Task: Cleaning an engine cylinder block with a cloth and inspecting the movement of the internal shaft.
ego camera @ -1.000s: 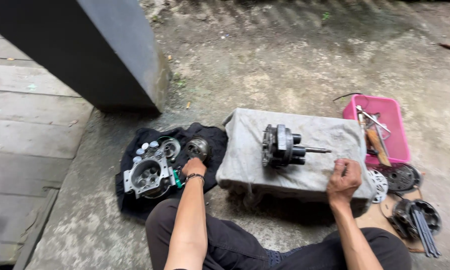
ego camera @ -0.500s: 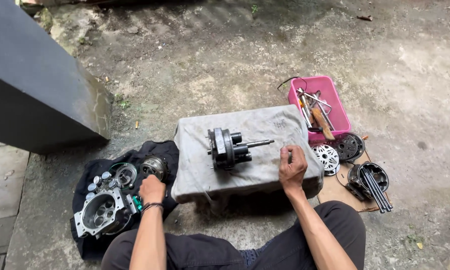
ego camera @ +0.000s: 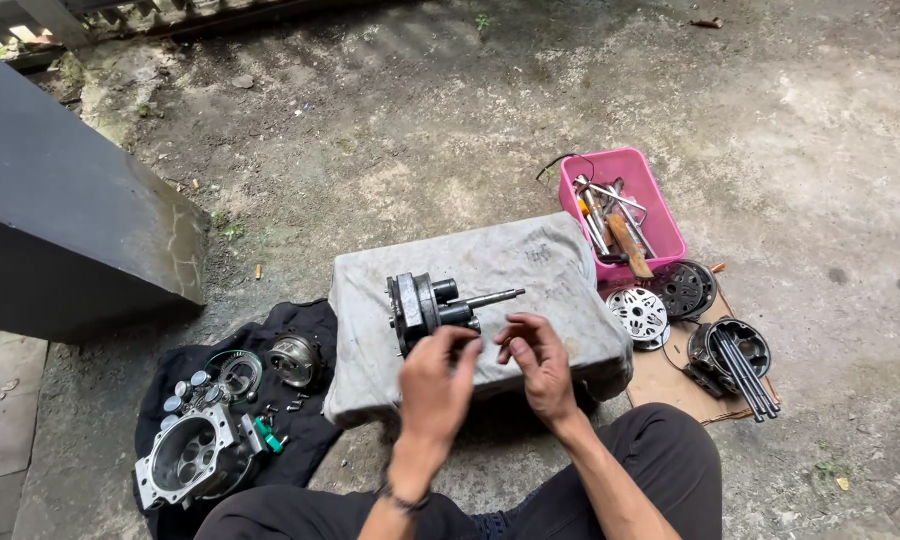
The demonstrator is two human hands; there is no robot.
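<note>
- Both hands have left their earlier spots: the left hand (ego camera: 435, 385) has come up off the black cloth (ego camera: 300, 440) on the ground, and the right hand (ego camera: 537, 362) has lifted off the cloth-covered worktop (ego camera: 550, 270).
- They now meet in front of the person, just before the metal shaft assembly (ego camera: 432, 305), which lies on its side on the worktop as it did a second ago.
- The left hand's fingers are curled together as if pinching something small; what it is cannot be told. The right hand is loosely cupped, fingers bent toward the left, apparently holding nothing.
- Judging by this, the work has shifted from the parts on the black cloth to something handled between the fingers, close to the assembly.
- Counted: one shaft assembly, one pink tray (ego camera: 660, 215) of tools, one silver engine casing (ego camera: 185, 462), one round drum part (ego camera: 295, 360), two perforated round discs (ego camera: 640, 315), one dark housing with rods (ego camera: 735, 355).
- Several small cylinders lie by the casing; the exact number is unclear.
</note>
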